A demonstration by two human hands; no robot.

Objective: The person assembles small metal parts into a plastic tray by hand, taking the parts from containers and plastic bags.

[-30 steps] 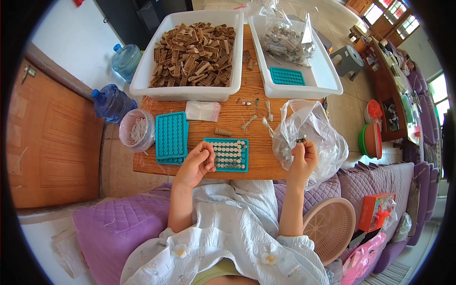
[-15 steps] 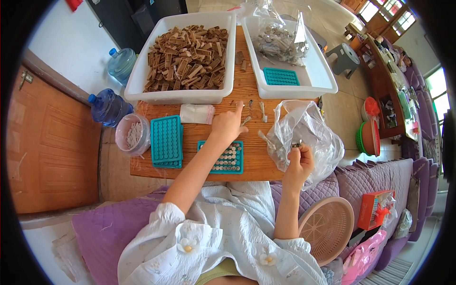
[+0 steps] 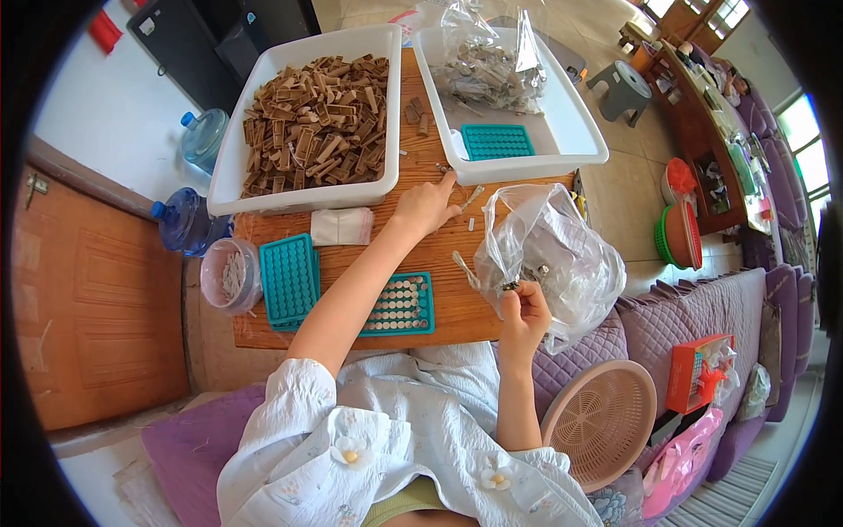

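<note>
My left hand [image 3: 423, 209] reaches over the table with index finger and thumb apart. Its index fingertip is beside a few tiny pieces [image 3: 443, 167] at the front edge of the right white bin; whether it touches them I cannot tell. A small clear strip [image 3: 472, 197] lies just right of that hand. Beneath my left forearm, partly covered, sits a teal tray [image 3: 428, 327] with rows of round silvery discs. My right hand [image 3: 524, 318] pinches a small dark metallic piece [image 3: 509, 285] at the near side of a clear plastic bag [image 3: 575, 263].
A white bin [image 3: 392, 132] of brown pieces stands far left; another [image 3: 562, 162] holds filled clear bags and a teal tray [image 3: 497, 142]. Stacked teal trays [image 3: 290, 279], a white packet [image 3: 342, 227] and a tub [image 3: 230, 277] are at left. A basket [image 3: 600, 426] is right.
The view has shifted a little. My left fingertip has moved up to the right bin's front edge, away from the small pieces mid-table. My right hand keeps its pinch beside the bag.
</note>
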